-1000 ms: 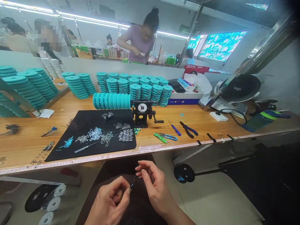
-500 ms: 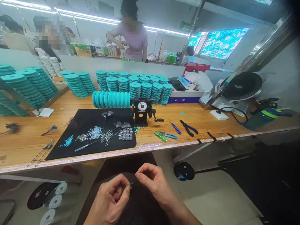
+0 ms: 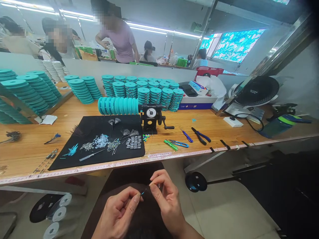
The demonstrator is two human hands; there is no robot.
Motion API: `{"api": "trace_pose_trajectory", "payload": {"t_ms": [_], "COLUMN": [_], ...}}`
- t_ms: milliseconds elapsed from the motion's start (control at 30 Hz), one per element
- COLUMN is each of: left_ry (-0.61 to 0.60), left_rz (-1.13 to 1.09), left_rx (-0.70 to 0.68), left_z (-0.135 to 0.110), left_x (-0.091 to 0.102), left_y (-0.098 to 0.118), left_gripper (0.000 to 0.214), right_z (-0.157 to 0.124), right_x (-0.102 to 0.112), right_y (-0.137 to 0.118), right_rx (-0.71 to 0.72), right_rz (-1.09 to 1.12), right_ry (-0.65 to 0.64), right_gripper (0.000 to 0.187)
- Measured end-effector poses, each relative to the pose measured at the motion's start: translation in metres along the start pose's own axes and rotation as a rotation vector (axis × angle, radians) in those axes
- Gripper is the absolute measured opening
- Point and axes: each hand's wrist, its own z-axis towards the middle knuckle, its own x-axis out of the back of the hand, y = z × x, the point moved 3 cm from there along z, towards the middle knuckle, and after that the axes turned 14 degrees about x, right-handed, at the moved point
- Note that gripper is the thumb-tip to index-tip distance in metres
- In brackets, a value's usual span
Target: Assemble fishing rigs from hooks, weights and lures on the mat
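Note:
Both my hands are low over my dark lap, below the wooden bench edge. My left hand [image 3: 119, 212] pinches a tiny blue piece [image 3: 143, 193] between thumb and forefinger. My right hand [image 3: 166, 197] is closed in a pinch just right of it, fingertips almost touching the blue piece; what it holds is too fine to see. On the bench above lies a black mat [image 3: 98, 141] with small piles of beads, sinkers and pins. A black line winder [image 3: 151, 118] with a dial stands at the mat's right corner, with a row of teal spools [image 3: 117, 106] on its axle.
Stacks of teal spools [image 3: 142, 91] line the back of the wooden bench [image 3: 224, 127]. Blue pliers [image 3: 200, 136], scissors and a green tool lie right of the mat. A black fan [image 3: 256, 93] sits at the right. Other people work behind the partition. Reels lie on the floor at left.
My right hand has lifted slightly and drawn its pinch up and right of the blue piece. The standing person behind the partition has walked to the left.

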Motion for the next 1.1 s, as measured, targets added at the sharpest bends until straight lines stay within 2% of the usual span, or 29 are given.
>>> {"api": "trace_pose_trajectory", "payload": {"t_ms": [167,300,367,533,667,800,900,1033,1100], "left_ry": [0.092,0.134,0.141,0.185,0.243,0.205,0.155,0.154,0.178], "left_rz": [-0.045,-0.039,-0.030,0.000,0.010,0.002,-0.017,-0.017,-0.006], "left_rx": [-0.064,-0.088,-0.097,-0.097,-0.106,-0.105,-0.067,-0.057,-0.054], "left_z": [-0.005,-0.005,-0.005,-0.003,-0.002,-0.001,-0.002,-0.001,0.000], "left_x": [0.001,-0.001,-0.002,-0.005,-0.004,-0.002,-0.002,-0.001,0.000], "left_y": [0.009,0.010,0.009,0.006,0.002,0.001,0.002,0.001,-0.001], "left_gripper": [0.036,0.034,0.034,0.034,0.033,0.035,0.038,0.038,0.037], "right_z": [0.002,0.003,0.002,0.001,0.002,0.002,0.003,0.006,0.006], "right_x": [0.000,0.000,-0.002,-0.007,-0.007,-0.009,-0.011,-0.011,-0.011], "right_y": [0.002,0.005,0.007,0.009,0.012,0.016,0.013,0.006,0.007], "right_rx": [-0.048,-0.070,-0.134,-0.434,-0.554,-0.650,-0.621,-0.465,-0.440], "right_rz": [0.126,0.283,0.382,0.731,0.913,1.053,1.095,0.972,0.908], "right_ry": [0.055,0.206,0.254,0.227,0.215,0.163,0.118,0.115,0.131], "right_gripper": [0.015,0.014,0.012,0.014,0.015,0.015,0.018,0.018,0.018]}}
